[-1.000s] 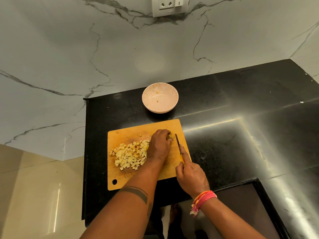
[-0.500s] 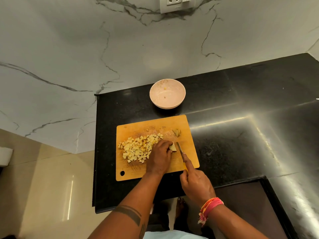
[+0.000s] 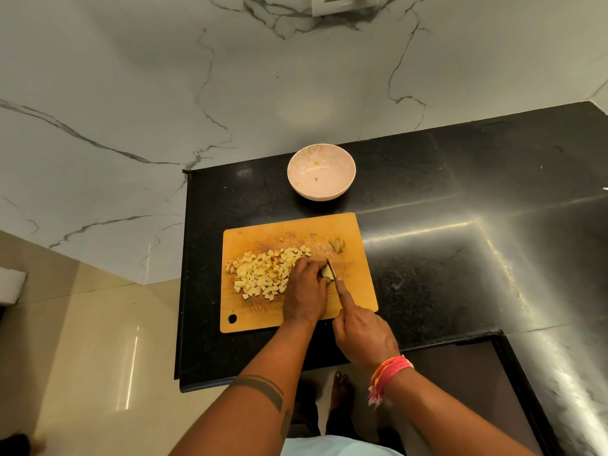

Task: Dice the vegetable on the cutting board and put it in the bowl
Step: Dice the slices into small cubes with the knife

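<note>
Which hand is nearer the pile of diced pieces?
Left. The left hand rests against the diced pile's right edge; the right hand, gripping the knife, sits farther right.

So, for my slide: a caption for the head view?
Left hand steadies a vegetable piece while right hand slices with a knife.

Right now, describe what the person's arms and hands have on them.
Both forearms are bare, with no sleeves. The left forearm carries a dark band tattoo and a smaller mark below it. The right wrist wears orange and pink thread bands with a frayed tail. The left hand and right hand wear no gloves.
</note>
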{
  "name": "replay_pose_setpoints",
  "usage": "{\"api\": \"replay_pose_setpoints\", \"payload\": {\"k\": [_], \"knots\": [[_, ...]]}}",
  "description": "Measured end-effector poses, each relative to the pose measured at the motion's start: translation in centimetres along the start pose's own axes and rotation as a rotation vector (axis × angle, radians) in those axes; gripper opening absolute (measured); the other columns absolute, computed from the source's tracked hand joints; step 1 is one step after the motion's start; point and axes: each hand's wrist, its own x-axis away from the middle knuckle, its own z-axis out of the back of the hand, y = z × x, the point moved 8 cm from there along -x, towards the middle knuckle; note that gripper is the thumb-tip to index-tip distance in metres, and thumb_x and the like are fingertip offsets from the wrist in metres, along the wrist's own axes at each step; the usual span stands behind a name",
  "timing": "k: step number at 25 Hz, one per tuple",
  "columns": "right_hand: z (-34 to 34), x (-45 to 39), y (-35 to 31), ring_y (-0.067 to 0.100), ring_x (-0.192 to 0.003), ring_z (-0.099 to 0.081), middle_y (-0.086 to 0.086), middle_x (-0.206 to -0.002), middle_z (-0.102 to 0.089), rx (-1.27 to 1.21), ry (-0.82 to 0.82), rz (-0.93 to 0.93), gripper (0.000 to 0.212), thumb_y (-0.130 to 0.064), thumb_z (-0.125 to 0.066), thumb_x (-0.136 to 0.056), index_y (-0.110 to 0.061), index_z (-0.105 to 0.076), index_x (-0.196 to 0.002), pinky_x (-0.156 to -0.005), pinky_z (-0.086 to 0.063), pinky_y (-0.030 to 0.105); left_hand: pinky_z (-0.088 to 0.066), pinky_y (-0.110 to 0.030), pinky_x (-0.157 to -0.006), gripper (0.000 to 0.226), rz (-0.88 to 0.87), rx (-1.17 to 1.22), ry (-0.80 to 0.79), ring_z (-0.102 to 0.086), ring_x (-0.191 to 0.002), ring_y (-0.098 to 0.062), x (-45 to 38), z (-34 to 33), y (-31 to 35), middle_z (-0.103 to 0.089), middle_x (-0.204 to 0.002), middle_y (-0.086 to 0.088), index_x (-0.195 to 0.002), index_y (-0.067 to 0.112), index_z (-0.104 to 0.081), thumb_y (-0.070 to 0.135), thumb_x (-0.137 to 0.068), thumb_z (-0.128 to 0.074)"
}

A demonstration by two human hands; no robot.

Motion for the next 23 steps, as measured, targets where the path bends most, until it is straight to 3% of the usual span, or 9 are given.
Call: {"api": "replay_pose_setpoints", "payload": {"k": [11, 16, 23], "knots": [[-2.0, 2.9, 1.0, 0.016, -0.055, -0.051, -0.003, -0.075, -0.060, 0.116, -0.094, 0.007, 0.079, -0.029, -0.036, -0.101, -0.028, 0.019, -0.158, -0.053, -0.044, 0.035, -0.045, -0.020, -0.092, 0.030, 0.040, -0.007, -0.006, -0.055, -0.112, -0.013, -0.4, 0.2, 0.1, -0.054, -0.123, 0.007, -0.123, 0.018, -0.069, 0.016, -0.093, -0.071], [-1.7, 3.7, 1.3, 0.014, -0.058, -0.057, -0.005, -0.071, -0.060, 0.017, -0.057, 0.004, 0.078, -0.031, -0.036, -0.100, -0.033, 0.015, -0.159, -0.058, -0.052, 0.038, -0.051, -0.029, -0.097, 0.029, 0.030, -0.003, 0.020, -0.056, -0.113, -0.015, 0.1, 0.3, 0.0, -0.056, -0.122, 0.005, -0.124, 0.018, -0.069, 0.017, -0.095, -0.068], [-1.3, 0.2, -0.4, 0.022, -0.058, -0.053, 0.001, -0.074, -0.057, 0.058, -0.079, -0.001, 0.075, -0.030, -0.036, -0.101, -0.034, 0.009, -0.160, -0.058, -0.044, 0.038, -0.051, -0.027, -0.087, 0.020, 0.068, 0.024, 0.066, -0.059, -0.106, -0.015, 0.4, 0.8, -0.1, -0.059, -0.119, 0.003, -0.117, 0.016, -0.070, 0.015, -0.098, -0.063]]}}
